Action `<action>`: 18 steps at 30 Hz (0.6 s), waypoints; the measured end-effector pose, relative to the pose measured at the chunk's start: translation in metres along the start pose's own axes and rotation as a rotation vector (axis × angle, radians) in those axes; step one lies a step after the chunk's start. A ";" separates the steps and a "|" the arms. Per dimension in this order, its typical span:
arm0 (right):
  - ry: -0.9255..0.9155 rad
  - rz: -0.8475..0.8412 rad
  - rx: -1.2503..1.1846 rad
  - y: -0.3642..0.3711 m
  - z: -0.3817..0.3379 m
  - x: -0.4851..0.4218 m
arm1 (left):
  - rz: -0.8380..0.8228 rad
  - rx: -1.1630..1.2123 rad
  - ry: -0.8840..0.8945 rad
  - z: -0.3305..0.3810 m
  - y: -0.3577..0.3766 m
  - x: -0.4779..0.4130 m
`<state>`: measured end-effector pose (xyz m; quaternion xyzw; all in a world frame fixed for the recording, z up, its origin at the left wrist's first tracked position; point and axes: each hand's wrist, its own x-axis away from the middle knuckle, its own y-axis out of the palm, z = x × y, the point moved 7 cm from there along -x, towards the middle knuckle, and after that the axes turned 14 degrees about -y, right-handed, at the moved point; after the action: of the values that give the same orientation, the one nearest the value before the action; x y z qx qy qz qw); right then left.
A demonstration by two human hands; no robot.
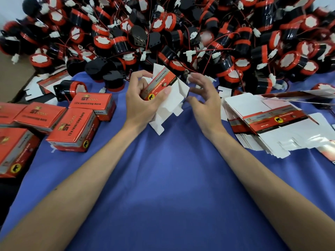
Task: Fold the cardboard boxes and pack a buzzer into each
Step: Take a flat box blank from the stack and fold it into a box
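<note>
**While gripping a half-folded box**

Pinched by left hand at 12 o'clock, thumb across print. Just beside at 3 o'clock, right hand, fingers loosely spread, empty. At 12, heaped buzzers; at 3, flat boxes; at 9, finished boxes.

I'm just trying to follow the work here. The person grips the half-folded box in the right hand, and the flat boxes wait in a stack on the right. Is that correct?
Not quite. The head view shows the left hand gripping the half-folded box, while the right hand is open beside it. The stack of flat boxes does lie on the right.
</note>
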<state>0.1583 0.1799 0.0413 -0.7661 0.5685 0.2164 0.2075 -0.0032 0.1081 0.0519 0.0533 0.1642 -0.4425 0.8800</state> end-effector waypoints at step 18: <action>0.072 -0.086 -0.175 0.010 0.017 -0.001 | -0.065 -0.014 0.044 0.001 0.000 0.000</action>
<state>0.1472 0.1872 0.0273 -0.8122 0.5211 0.2288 0.1283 -0.0027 0.1078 0.0527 0.0515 0.1884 -0.4682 0.8617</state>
